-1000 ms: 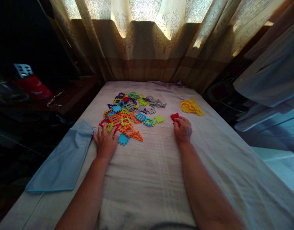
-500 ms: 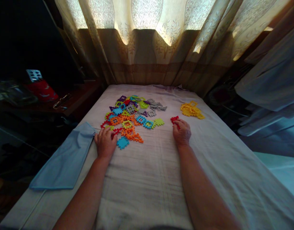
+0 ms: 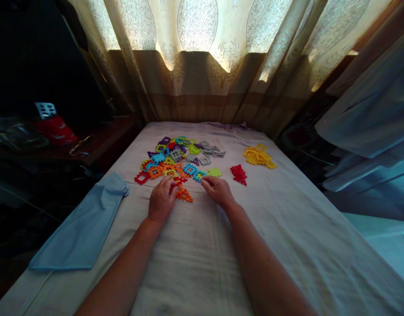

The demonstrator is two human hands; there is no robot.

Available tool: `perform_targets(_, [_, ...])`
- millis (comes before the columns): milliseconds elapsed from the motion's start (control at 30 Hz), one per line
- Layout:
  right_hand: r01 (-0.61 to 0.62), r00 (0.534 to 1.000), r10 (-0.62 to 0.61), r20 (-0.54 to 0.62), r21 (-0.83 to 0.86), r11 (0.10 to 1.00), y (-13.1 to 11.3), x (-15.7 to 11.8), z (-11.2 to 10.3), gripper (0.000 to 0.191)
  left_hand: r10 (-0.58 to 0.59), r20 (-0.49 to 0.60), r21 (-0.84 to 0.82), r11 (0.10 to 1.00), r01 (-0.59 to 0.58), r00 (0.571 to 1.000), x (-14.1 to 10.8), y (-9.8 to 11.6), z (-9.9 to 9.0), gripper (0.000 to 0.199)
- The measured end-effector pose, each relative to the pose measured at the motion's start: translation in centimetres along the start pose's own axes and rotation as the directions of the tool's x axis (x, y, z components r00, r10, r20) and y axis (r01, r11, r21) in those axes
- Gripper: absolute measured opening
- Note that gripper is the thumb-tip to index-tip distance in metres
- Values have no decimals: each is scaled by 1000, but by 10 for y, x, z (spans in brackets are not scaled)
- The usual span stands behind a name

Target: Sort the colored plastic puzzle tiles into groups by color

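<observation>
My left hand (image 3: 161, 198) is closed on a red interlocking plastic piece (image 3: 180, 180), held over the front of a mixed pile. Just under it lies an orange toothed piece (image 3: 184, 194). My right hand (image 3: 218, 190) is to the right, its thumb and fingertips slightly apart near a blue square piece (image 3: 199, 175) and a lime piece (image 3: 215, 172). I see nothing in that hand. A small red heap (image 3: 238, 174) of pieces lies on the sheet beyond and to the right of it.
Several purple, green, blue and grey pieces (image 3: 177, 154) lie in the pile's far part. A yellow heap (image 3: 259, 156) is at the far right. A light blue cloth pouch (image 3: 80, 226) lies on the left of the white sheet (image 3: 188, 263). Curtains (image 3: 202, 96) hang behind.
My right hand has left the red heap and moved left toward the pile. My left hand has moved right and up off the sheet with a red piece.
</observation>
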State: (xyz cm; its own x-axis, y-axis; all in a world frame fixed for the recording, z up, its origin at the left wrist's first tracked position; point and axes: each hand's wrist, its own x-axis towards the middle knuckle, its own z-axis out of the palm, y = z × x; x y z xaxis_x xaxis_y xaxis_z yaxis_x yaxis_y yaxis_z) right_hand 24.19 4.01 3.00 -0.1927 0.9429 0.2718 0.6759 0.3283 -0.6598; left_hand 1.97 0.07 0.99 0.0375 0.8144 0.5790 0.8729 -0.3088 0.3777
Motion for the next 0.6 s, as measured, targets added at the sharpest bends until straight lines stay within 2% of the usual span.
perform_targets(100, [8, 997, -12, 81, 53, 999, -13, -1, 7, 27, 48, -29, -28, 998, -49, 998, -2, 0, 3, 12])
perform_targets(200, [0, 995, -18, 102, 173, 985, -21, -1, 15, 25, 101, -18, -47, 994, -102, 995, -4, 2, 4, 14])
perform_targets(400, [-133, 988, 83, 130, 447, 885, -17, 3, 31, 19, 87, 56, -77, 994, -82, 995, -4, 7, 2, 21])
perform_targets(500, [-197, 980, 160, 117, 527, 826, -6, 9, 22, 21, 44, 48, -74, 996, -40, 998, -3, 4, 0, 26])
perform_targets(600, [-200, 964, 265, -28, 581, 789, 16, 15, -2, 28, 15, 23, -61, 998, -14, 1000, -3, 2, -1, 26])
